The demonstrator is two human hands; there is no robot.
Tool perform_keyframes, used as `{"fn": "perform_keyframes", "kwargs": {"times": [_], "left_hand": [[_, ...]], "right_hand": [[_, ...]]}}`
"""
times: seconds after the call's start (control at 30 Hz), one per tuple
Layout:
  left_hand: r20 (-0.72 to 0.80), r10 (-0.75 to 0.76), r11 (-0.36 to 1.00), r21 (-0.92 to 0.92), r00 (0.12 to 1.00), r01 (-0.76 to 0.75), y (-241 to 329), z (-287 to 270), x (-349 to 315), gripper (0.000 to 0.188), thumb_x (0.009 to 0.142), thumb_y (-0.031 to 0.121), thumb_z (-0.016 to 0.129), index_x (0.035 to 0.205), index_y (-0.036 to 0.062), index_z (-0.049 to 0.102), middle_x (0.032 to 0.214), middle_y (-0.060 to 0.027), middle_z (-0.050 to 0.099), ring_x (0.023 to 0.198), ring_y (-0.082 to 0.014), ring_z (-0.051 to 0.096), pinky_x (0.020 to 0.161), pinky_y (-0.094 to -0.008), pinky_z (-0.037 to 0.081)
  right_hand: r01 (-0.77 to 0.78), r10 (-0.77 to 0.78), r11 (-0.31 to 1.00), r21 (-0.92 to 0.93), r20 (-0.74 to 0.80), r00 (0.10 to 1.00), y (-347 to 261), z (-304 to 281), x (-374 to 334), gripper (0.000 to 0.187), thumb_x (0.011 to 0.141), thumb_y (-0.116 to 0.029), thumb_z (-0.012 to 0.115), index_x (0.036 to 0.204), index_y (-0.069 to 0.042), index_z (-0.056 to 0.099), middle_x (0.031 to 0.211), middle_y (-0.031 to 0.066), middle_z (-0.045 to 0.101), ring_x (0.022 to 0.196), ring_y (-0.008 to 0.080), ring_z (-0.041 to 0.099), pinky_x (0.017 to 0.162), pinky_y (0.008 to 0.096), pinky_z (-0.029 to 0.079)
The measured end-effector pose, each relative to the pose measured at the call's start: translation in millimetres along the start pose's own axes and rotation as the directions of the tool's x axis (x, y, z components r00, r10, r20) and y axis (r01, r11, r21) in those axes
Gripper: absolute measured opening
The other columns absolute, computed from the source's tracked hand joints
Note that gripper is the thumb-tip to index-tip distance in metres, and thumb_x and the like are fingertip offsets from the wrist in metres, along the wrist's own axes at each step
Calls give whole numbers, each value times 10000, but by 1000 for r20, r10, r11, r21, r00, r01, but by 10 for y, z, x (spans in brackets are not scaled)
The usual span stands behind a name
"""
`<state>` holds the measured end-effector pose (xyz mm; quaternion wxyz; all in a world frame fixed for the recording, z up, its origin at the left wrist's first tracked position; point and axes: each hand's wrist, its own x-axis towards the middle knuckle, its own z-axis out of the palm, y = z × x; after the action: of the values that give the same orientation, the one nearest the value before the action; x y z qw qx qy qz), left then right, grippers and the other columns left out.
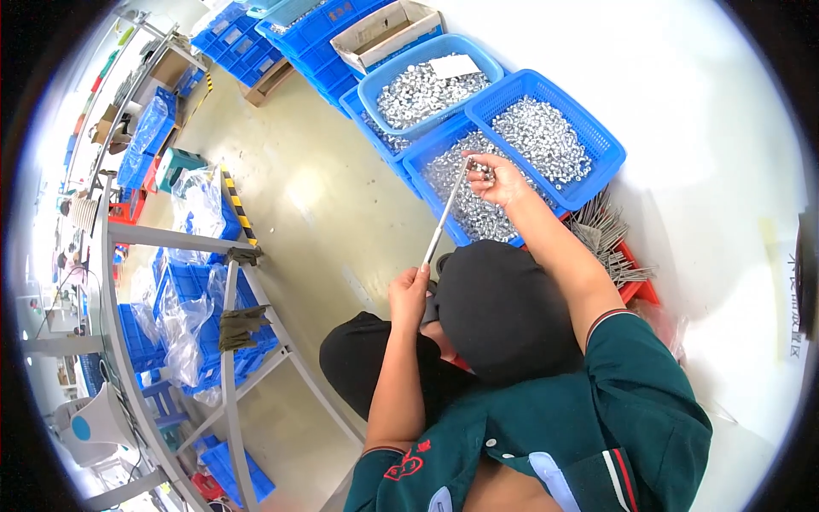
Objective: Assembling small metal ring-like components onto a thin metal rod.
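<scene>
My left hand (409, 294) is closed around the lower end of a thin silvery metal rod (445, 213), which slants up and to the right. At the rod's upper end, my right hand (502, 181) has its fingers curled around several small shiny metal pieces (483, 169), which look like nuts. Its fingertips meet the rod's tip; whether a piece is threaded on the rod is too small to tell. Beneath the right hand lies a blue basket (413, 176) filled with the same kind of small pieces.
Behind it stand another blue basket (616, 141), a light blue tub (368, 101) of metal pieces and stacked blue crates (311, 43). A bundle of metal rods (597, 230) lies in a red bin (641, 282) at right. A grey metal frame (230, 299) stands at left.
</scene>
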<state>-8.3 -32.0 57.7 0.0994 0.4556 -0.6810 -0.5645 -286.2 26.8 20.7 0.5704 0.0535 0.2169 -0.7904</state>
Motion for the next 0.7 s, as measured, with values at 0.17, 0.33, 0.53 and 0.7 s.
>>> {"fn": "perform_keyframes", "kwargs": {"times": [0.17, 0.33, 0.53, 0.7], "left_hand": [[22, -35, 999, -21, 999, 35, -22, -21, 29, 358, 848, 304, 566, 700, -21, 584, 526, -5, 458, 502, -78, 448, 479, -252, 405], [15, -11, 997, -74, 1000, 12, 43, -34, -23, 370, 848, 327, 556, 626, 34, 522, 538, 36, 416, 503, -72, 373, 464, -239, 299], [-133, 112, 952, 300, 985, -67, 161, 11, -48, 370, 847, 326, 555, 641, 20, 526, 540, 35, 430, 501, -74, 361, 458, -240, 282], [-120, 89, 996, 4, 989, -89, -19, 60, 151, 356, 844, 329, 559, 645, 34, 530, 539, 42, 423, 490, -59, 355, 452, -234, 281]], "right_hand": [[29, -24, 988, -152, 33, 999, -66, 123, -61, 157, 826, -93, 553, 944, 11, 553, 758, 54, 491, 547, 89, 401, 368, 161, 279], [77, -53, 921, -382, 73, 996, -94, 252, -104, 144, 836, -138, 578, 910, -16, 561, 730, 12, 482, 544, 64, 390, 376, 150, 253], [46, -98, 631, -775, -21, 995, -256, 460, -151, 166, 799, -168, 631, 850, -29, 555, 596, -42, 406, 470, 30, 329, 361, 164, 194], [-63, 106, 647, -760, 7, 994, 89, 589, -237, 193, 808, -182, 623, 886, -15, 567, 646, -6, 457, 473, 28, 347, 350, 151, 199]]}}
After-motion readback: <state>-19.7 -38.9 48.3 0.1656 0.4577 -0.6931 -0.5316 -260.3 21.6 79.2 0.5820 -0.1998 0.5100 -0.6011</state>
